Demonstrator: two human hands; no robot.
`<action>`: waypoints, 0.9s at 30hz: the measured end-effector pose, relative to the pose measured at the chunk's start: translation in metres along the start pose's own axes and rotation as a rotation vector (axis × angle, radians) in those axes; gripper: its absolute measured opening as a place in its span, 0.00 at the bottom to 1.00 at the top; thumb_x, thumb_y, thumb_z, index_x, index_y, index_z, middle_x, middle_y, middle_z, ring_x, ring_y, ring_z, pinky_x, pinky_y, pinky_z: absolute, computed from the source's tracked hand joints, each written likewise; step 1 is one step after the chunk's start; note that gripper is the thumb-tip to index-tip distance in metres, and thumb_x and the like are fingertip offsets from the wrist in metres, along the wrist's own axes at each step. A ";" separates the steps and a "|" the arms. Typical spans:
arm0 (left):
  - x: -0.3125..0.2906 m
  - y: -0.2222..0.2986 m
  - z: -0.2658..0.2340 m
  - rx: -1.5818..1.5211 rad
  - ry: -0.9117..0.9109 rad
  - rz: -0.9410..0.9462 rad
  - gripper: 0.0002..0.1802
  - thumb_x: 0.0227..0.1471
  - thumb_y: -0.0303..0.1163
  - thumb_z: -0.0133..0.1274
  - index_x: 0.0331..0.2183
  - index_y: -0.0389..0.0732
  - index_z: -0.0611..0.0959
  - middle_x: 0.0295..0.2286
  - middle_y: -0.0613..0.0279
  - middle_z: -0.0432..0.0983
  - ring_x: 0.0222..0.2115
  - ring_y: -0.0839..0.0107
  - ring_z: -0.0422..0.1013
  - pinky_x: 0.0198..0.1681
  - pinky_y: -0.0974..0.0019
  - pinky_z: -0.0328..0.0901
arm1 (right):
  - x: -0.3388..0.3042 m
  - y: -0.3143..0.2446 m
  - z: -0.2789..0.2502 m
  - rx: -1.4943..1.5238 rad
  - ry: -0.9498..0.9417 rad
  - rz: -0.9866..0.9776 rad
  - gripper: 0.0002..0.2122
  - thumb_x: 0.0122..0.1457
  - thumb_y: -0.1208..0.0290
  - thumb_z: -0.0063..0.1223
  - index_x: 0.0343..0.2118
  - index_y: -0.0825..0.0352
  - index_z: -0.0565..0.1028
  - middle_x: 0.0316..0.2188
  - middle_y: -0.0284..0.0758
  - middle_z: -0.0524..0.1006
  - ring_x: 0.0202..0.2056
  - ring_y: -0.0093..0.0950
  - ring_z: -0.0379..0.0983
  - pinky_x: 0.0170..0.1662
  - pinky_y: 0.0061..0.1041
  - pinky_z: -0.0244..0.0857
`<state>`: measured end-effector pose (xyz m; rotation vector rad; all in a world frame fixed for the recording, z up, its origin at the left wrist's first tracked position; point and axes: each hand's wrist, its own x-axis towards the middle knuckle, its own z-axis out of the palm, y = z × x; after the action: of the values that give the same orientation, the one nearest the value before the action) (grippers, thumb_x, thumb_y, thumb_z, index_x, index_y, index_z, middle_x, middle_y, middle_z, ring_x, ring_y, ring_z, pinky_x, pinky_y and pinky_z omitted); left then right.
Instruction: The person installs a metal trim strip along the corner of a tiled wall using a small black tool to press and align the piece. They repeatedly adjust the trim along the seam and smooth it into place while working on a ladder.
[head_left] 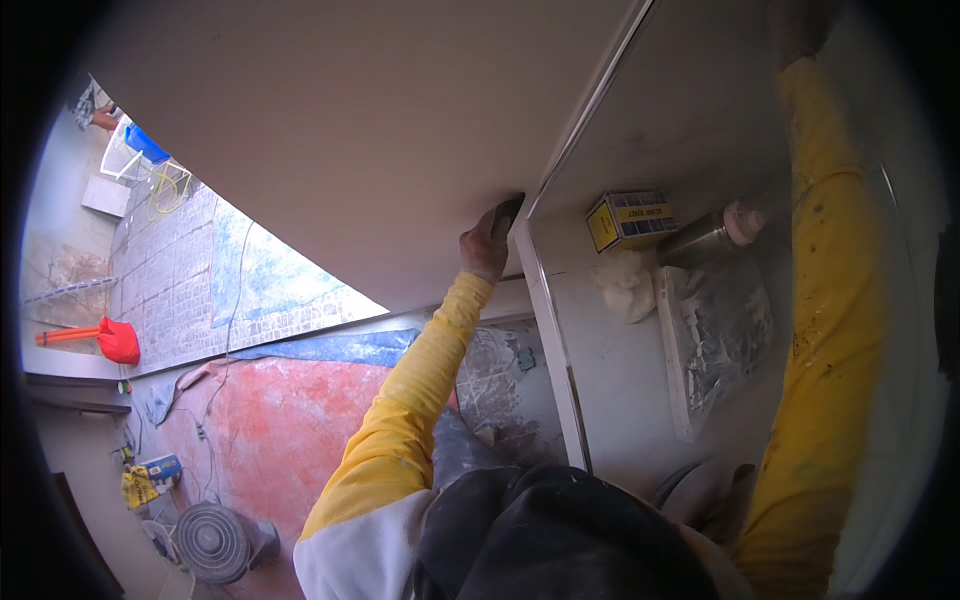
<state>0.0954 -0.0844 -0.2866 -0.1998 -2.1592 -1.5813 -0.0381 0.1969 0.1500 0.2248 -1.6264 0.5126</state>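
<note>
Far to the left and below lie a red bag, a yellow cable on the paving, and a round grey fan near the bottom edge. A wide pale board slants overhead across the middle. The left hand, in a yellow sleeve, reaches up to the board's lower edge with its fingers curled shut around a small dark tool, which is pressed against the board just beside a white frame strip. Further right, a yellow box, a crumpled white cloth and a metal cylinder sit near each other on a pale surface. The right hand stretches to the top edge, resting on the grey panel; it is too dim to tell how far open it is.
</note>
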 end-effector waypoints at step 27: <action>0.026 -0.014 -0.004 0.072 -0.231 0.003 0.13 0.56 0.32 0.55 0.43 0.39 0.81 0.33 0.45 0.80 0.33 0.45 0.76 0.37 0.51 0.72 | -0.006 -0.012 0.011 -0.140 -0.075 -0.032 0.36 0.66 0.45 0.38 0.66 0.71 0.51 0.68 0.49 0.47 0.69 0.43 0.41 0.69 0.37 0.39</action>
<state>0.0684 -0.0968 -0.2858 -0.3790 -2.3844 -1.5405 -0.0417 0.1811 0.1463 0.1670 -1.7216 0.3676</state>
